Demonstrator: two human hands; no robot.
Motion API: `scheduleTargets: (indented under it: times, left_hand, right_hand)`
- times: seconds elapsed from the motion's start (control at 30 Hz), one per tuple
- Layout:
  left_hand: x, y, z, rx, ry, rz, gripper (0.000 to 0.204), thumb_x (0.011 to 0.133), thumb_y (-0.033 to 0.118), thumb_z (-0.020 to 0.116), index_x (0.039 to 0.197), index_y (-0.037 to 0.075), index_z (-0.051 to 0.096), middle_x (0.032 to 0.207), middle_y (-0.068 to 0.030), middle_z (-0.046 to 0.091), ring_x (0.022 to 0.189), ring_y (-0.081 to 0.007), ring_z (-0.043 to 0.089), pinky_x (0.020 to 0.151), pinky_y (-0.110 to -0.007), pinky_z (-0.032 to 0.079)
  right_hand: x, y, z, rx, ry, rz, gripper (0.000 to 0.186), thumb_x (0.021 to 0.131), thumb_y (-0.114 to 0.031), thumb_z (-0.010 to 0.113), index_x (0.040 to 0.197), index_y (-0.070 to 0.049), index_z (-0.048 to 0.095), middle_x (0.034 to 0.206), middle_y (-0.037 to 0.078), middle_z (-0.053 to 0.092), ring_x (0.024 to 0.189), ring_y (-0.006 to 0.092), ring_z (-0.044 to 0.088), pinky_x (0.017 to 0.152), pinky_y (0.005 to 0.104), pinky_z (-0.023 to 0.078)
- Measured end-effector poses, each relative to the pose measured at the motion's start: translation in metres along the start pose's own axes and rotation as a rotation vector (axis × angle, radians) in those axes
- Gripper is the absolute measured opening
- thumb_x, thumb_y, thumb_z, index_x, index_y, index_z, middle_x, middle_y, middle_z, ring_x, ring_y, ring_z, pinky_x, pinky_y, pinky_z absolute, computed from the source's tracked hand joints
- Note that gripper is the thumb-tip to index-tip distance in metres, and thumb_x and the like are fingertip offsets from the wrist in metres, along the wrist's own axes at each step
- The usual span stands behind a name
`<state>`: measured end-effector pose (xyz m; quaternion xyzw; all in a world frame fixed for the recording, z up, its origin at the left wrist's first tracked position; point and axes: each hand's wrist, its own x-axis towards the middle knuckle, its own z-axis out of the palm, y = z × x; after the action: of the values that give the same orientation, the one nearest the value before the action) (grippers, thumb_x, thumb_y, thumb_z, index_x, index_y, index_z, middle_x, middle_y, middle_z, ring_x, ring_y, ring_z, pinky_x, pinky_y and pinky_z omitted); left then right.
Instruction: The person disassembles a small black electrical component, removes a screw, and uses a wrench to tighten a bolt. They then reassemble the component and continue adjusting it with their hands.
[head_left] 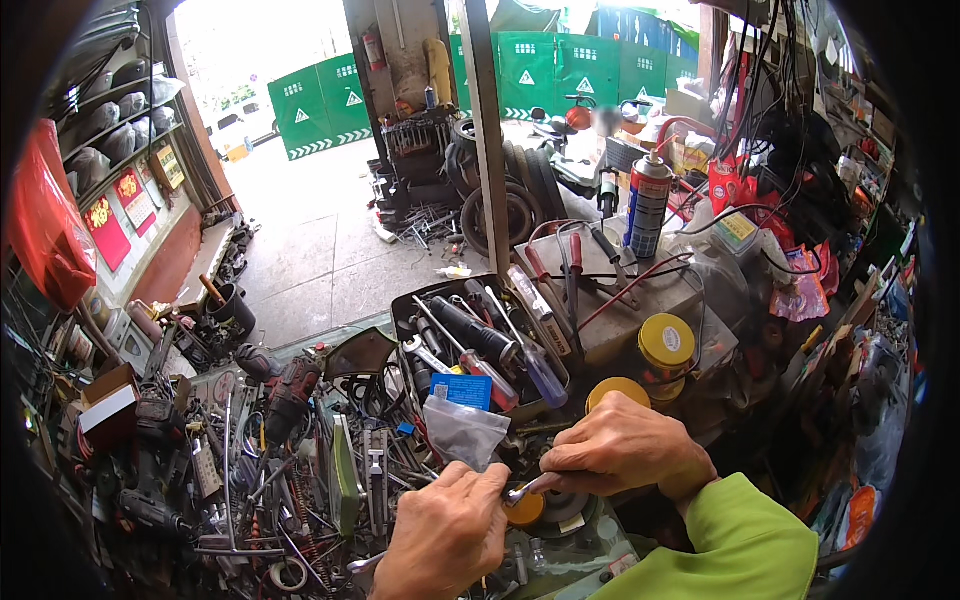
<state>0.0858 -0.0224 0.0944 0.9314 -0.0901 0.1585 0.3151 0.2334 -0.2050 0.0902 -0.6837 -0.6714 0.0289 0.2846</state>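
Observation:
My left hand is closed, thumb and fingers pinched together at the near middle of the bench. To its right, my right hand is curled with the fingers pressed together, its forearm in a bright green sleeve. Between the two sets of fingertips shows a small shiny metal piece, rounded at its left end; my right fingers grip its other side. Whatever the left fingers pinch is hidden. A clear zip bag lies just beyond the left fingertips. Below the hands sits a round, yellow-topped thing, partly covered.
A black tray of screwdrivers and a blue card stands beyond my hands. Yellow-lidded tins and a spray can are to the right. Loose tools and power drills crowd the left. A metal post rises ahead.

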Motion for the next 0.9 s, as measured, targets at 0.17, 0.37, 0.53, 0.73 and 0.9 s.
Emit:
scheduleTargets:
  times: [0.17, 0.37, 0.53, 0.73, 0.9]
  left_hand:
    - [0.004, 0.004, -0.010, -0.172, 0.203, -0.061, 0.023, 0.084, -0.003, 0.057, 0.107, -0.006, 0.063, 0.090, -0.0192, 0.065, 0.081, -0.0338, 0.064, 0.072, -0.036, 0.050]
    - [0.004, 0.006, -0.003, -0.170, 0.407, -0.060, 0.026, 0.086, -0.003, 0.056, 0.111, -0.003, 0.063, 0.092, -0.0170, 0.065, 0.084, -0.0298, 0.065, 0.077, -0.035, 0.050]
    - [0.004, 0.005, -0.001, -0.208, 0.451, -0.096, 0.026, 0.086, -0.004, 0.055, 0.111, -0.003, 0.063, 0.091, -0.0169, 0.064, 0.084, -0.0300, 0.064, 0.077, -0.035, 0.050]
    - [0.009, -0.002, 0.005, -0.196, 0.476, -0.030, 0.025, 0.082, -0.006, 0.062, 0.107, -0.007, 0.062, 0.086, -0.0178, 0.065, 0.077, -0.0316, 0.064, 0.070, -0.036, 0.051]
    - [0.006, 0.002, 0.005, -0.126, 0.471, -0.060, 0.024, 0.085, -0.004, 0.056, 0.108, -0.003, 0.063, 0.086, -0.0173, 0.063, 0.076, -0.0322, 0.062, 0.070, -0.038, 0.049]
  right_hand:
    - [0.001, -0.003, 0.010, 0.393, 0.190, -0.043, 0.015, 0.091, -0.015, 0.068, 0.100, -0.003, 0.068, 0.081, 0.008, 0.068, 0.059, 0.0243, 0.063, 0.053, 0.0320, 0.048]
    - [0.007, -0.018, 0.059, 0.800, 0.401, 0.168, 0.017, 0.098, -0.014, 0.060, 0.101, 0.001, 0.067, 0.071, 0.006, 0.064, 0.060, 0.0092, 0.055, 0.055, 0.0264, 0.045]
    - [0.010, -0.022, 0.071, 0.950, 0.405, 0.273, 0.023, 0.101, -0.020, 0.056, 0.099, 0.001, 0.066, 0.066, -0.002, 0.054, 0.058, 0.0039, 0.046, 0.051, 0.0222, 0.036]
    - [0.012, -0.036, 0.082, 1.478, 0.433, 0.496, 0.027, 0.102, -0.025, 0.055, 0.101, 0.000, 0.066, 0.071, -0.007, 0.050, 0.060, 0.0018, 0.040, 0.051, 0.0194, 0.030]
    - [0.015, -0.032, 0.084, 1.365, 0.404, 0.425, 0.026, 0.102, -0.024, 0.055, 0.102, 0.000, 0.066, 0.071, -0.006, 0.051, 0.062, 0.0010, 0.041, 0.052, 0.0196, 0.031]
